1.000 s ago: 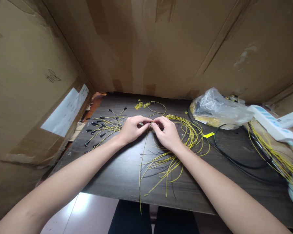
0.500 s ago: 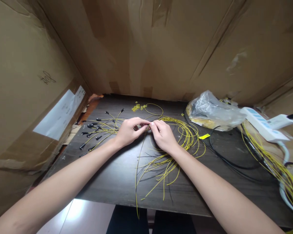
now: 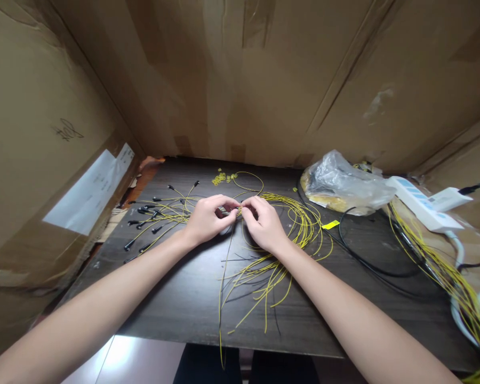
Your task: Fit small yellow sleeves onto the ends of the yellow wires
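Fingertips of my left hand (image 3: 210, 217) and my right hand (image 3: 263, 221) meet over the middle of the dark table, both pinched on a thin yellow wire. The exact spot they grip is small and partly hidden by the fingers. Yellow wires (image 3: 304, 213) loop to the right of my hands, with loose ends spreading toward the front edge. On the left, black connectors (image 3: 157, 229) tip the fanned-out wires. Small yellow pieces (image 3: 220, 178) lie in a pile behind my hands.
A clear plastic bag (image 3: 340, 181) sits at the back right, beside a white power strip (image 3: 422, 202). Black cables (image 3: 368, 266) and another yellow wire bundle (image 3: 460, 285) run along the right. Cardboard walls (image 3: 232, 85) enclose the table (image 3: 176, 314).
The view has shifted slightly, moving the scene a little left. My right hand's thumb and fingers have changed their bend, and the fingertips of both hands remain close together.
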A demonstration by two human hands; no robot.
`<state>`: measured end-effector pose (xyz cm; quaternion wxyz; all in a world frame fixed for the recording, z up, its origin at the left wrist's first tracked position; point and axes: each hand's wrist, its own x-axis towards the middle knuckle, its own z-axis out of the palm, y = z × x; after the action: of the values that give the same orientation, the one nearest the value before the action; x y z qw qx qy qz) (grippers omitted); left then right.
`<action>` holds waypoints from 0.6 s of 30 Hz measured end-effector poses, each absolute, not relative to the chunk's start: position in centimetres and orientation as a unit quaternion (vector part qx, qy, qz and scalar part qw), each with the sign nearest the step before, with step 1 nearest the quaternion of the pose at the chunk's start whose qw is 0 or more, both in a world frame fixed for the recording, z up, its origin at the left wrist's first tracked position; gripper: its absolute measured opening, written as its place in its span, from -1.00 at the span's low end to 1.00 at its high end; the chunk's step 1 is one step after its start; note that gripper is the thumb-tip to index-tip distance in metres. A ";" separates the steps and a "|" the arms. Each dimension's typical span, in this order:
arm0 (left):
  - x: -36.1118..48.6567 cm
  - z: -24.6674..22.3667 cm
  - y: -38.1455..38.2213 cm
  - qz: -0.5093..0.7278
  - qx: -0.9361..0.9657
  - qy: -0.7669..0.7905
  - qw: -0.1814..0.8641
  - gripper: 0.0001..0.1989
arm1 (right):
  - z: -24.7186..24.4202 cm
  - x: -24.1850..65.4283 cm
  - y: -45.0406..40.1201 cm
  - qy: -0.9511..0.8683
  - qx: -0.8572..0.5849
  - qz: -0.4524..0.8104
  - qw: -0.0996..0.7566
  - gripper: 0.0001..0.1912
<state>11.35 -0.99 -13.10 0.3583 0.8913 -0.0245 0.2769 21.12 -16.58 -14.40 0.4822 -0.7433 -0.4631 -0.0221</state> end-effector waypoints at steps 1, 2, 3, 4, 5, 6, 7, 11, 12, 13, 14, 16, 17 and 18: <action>11.4 -13.1 -1.0 0.276 0.891 -0.023 0.359 -0.86 | -14.4 21.1 -16.6 -0.465 -0.743 -0.027 0.480 -0.85; 11.4 -13.1 -1.0 0.276 0.891 -0.020 0.360 -0.86 | -14.4 21.1 -16.5 -0.467 -0.743 -0.030 0.478 -0.86; 11.4 -13.1 -1.0 0.278 0.890 -0.016 0.362 -0.85 | -14.5 21.1 -16.5 -0.467 -0.743 -0.035 0.478 -0.88; 11.4 -13.2 -1.0 0.281 0.888 -0.011 0.363 -0.86 | -14.5 21.1 -16.5 -0.466 -0.742 -0.039 0.480 -0.91; 11.4 -13.2 -1.0 0.285 0.887 -0.006 0.363 -0.86 | -14.5 21.1 -16.5 -0.465 -0.741 -0.042 0.483 -0.94; 11.4 -13.2 -1.0 0.288 0.886 -0.003 0.363 -0.86 | -14.6 21.1 -16.5 -0.463 -0.740 -0.044 0.485 -0.96; 11.4 -13.3 -1.0 0.291 0.885 0.000 0.363 -0.86 | -14.6 21.0 -16.5 -0.461 -0.740 -0.046 0.488 -0.97; 11.5 -13.3 -1.0 0.283 0.886 0.000 0.367 -0.86 | -14.7 21.1 -16.5 -0.454 -0.740 -0.045 0.494 -0.98; 11.5 -13.3 -1.0 0.281 0.887 -0.001 0.368 -0.86 | -14.6 21.1 -16.5 -0.453 -0.740 -0.044 0.496 -0.98; 11.5 -13.3 -1.0 0.279 0.887 -0.001 0.369 -0.86 | -14.6 21.0 -16.5 -0.453 -0.739 -0.041 0.497 -0.98; 11.5 -13.3 -1.0 0.277 0.887 -0.003 0.369 -0.86 | -14.6 21.0 -16.5 -0.453 -0.739 -0.039 0.497 -0.97; 11.5 -13.3 -1.0 0.275 0.888 -0.009 0.369 -0.85 | -14.5 21.0 -16.5 -0.452 -0.739 -0.033 0.498 -0.93; 11.5 -13.2 -1.0 0.275 0.889 -0.014 0.367 -0.85 | -14.5 21.0 -16.5 -0.451 -0.741 -0.031 0.497 -0.90; 11.5 -13.2 -1.0 0.275 0.890 -0.019 0.364 -0.85 | -14.4 21.0 -16.5 -0.450 -0.742 -0.028 0.496 -0.87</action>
<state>11.47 -0.96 -13.21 0.3638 0.8897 -0.0188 0.2752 21.05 -16.51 -14.43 0.4955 -0.7422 -0.4504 -0.0284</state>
